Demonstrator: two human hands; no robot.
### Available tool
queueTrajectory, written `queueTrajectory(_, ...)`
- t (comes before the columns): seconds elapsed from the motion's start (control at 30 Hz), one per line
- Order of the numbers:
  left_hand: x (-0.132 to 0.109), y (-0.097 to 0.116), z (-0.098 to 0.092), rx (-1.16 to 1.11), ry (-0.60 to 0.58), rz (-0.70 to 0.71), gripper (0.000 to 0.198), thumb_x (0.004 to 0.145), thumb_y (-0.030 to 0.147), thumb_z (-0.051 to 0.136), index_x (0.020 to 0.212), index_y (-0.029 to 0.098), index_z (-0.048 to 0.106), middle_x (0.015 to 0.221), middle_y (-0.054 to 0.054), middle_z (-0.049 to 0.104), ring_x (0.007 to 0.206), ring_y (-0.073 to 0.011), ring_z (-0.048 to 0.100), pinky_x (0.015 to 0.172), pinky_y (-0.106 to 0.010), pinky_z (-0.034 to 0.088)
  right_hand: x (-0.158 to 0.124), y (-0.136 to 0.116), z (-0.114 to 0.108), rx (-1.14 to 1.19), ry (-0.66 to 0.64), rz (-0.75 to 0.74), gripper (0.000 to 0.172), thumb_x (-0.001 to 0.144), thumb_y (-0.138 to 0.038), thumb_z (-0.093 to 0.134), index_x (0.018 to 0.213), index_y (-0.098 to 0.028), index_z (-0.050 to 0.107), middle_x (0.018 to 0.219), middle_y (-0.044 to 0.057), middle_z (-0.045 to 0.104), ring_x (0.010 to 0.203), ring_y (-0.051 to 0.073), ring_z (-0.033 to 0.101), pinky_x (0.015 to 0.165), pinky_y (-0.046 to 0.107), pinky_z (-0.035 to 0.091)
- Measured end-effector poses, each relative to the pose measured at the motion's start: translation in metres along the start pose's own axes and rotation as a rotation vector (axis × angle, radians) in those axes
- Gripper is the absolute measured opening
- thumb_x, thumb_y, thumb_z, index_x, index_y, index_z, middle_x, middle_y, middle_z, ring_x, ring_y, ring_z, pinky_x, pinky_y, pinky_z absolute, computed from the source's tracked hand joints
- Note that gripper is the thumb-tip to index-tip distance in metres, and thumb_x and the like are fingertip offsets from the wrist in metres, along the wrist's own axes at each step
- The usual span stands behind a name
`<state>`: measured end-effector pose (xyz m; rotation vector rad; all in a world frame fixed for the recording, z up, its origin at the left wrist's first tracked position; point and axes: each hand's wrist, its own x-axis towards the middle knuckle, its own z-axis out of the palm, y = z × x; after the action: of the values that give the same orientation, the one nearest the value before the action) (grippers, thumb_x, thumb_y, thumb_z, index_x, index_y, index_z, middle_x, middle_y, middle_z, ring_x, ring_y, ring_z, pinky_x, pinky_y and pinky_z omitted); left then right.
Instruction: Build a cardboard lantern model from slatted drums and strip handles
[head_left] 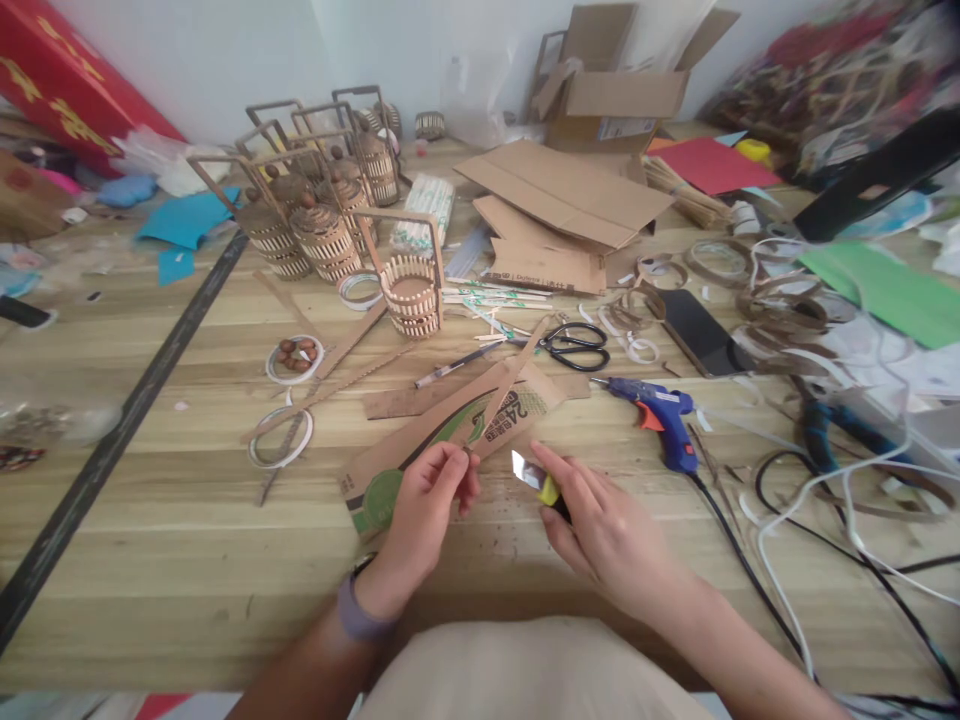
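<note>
My left hand (435, 495) is closed in a pinch over the printed cardboard piece (420, 450). From its fingertips a narrow brown strip (514, 380) slants up and away; the pinched end is mostly hidden. Wrapped in my right hand (600, 515) is a yellow and black utility knife (550, 490), its blade bare and pointing toward the left hand. Beyond the cardboard lie a pen (457, 365) and black-handled scissors (577, 347). A small open stick basket (411, 300) with a square handle stands farther back.
Several lidded stick baskets (330, 245) stand at the back left. A blue glue gun (660, 405) lies on the right, its cable running to the front edge among white cords. Nearby are a phone (705, 332) and brown strip coils. Flat cardboard (566, 190) lies behind.
</note>
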<state>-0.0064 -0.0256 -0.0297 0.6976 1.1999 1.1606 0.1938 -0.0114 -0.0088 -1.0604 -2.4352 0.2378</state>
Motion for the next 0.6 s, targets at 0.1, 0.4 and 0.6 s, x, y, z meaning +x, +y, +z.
queueTrajectory(0.1, -0.001, -0.001, -0.001, 0.041, -0.015, 0.018, 0.04, 0.083, 0.056, 0.063, 0.077, 0.017, 0.057, 0.06, 0.003, 0.053, 0.053, -0.0094, 0.047, 0.048, -0.021, 0.036, 0.011, -0.006, -0.003, 0.029, -0.066, -0.001, 0.051, 0.097, -0.026, 0.047, 0.146, -0.016, 0.038, 0.091, 0.009, 0.071, 0.075, 0.025, 0.07, 0.063, 0.036, 0.058)
queueTrajectory(0.4, -0.003, 0.0, -0.002, 0.16, -0.048, 0.081, 0.038, 0.089, 0.052, 0.056, 0.07, 0.02, 0.051, 0.058, 0.005, 0.051, 0.052, -0.0097, 0.045, 0.05, -0.022, 0.037, 0.023, -0.008, -0.004, -0.031, -0.225, -0.023, 0.044, 0.098, -0.032, 0.051, 0.14, -0.019, 0.048, 0.088, 0.007, 0.073, 0.07, 0.022, 0.071, 0.058, 0.031, 0.054)
queueTrajectory(0.6, -0.004, 0.001, -0.002, 0.151, -0.059, 0.091, 0.036, 0.09, 0.048, 0.057, 0.069, 0.02, 0.051, 0.058, 0.005, 0.048, 0.052, -0.0093, 0.043, 0.049, -0.022, 0.036, 0.025, -0.008, -0.007, -0.033, -0.269, -0.015, 0.044, 0.097, -0.031, 0.052, 0.14, -0.019, 0.05, 0.091, 0.008, 0.073, 0.07, 0.022, 0.072, 0.056, 0.031, 0.054)
